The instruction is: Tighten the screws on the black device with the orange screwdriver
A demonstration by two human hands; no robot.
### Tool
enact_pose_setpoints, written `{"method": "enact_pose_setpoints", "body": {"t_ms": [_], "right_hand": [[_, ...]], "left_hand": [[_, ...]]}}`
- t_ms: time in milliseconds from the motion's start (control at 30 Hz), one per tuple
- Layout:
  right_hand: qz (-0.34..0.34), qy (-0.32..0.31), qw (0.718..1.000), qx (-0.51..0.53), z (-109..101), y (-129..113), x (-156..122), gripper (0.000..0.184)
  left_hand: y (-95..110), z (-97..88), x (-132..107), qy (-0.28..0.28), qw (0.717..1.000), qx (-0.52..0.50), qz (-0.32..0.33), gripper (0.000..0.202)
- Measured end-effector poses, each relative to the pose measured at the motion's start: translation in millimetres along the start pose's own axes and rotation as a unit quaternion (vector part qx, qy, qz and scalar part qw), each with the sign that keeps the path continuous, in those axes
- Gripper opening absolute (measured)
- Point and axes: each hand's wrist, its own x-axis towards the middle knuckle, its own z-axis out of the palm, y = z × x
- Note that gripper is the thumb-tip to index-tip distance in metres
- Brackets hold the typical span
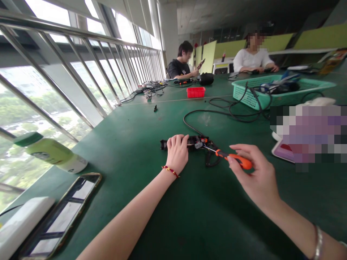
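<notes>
A black corded device [192, 140], its inner parts exposed at the right end, lies on the green table. My left hand [177, 147] is closed over its middle and presses it to the tabletop. My right hand [256, 173] grips an orange and black screwdriver [238, 159] by the handle. The metal shaft points left, its tip at the grey and orange parts inside the device; whether it touches a screw is too small to tell. A loose black piece [211, 159] sits just below the device's right end.
A phone [65, 213], a white block [29, 225] and a green-capped bottle [51, 153] stand at left. Beyond are a red tray [195, 92], a teal basket [252, 94] with cables, and a black cord [187, 117]. Two people sit at the far end. A railing [89, 50] borders the left.
</notes>
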Motion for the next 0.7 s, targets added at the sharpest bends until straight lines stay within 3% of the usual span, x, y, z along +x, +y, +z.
{"method": "enact_pose_setpoints", "body": {"t_ms": [233, 600, 700], "right_hand": [[-0.021, 0.032, 0.999, 0.023, 1.5, 4.2, -1.1, 0.034], [0.0, 0.002, 1.0, 0.011, -0.6, -0.3, 0.2, 0.021], [-0.01, 0.012, 1.0, 0.016, 0.0, -0.3, 0.3, 0.025]], "left_hand": [[-0.2, -1.6, 1.2, -0.011, 1.0, -0.019, -0.009, 0.041], [-1.9, 0.2, 3.6, -0.029, 0.999, -0.039, -0.004, 0.04], [-2.2, 0.3, 3.2, -0.027, 0.999, -0.035, -0.002, 0.039]]}}
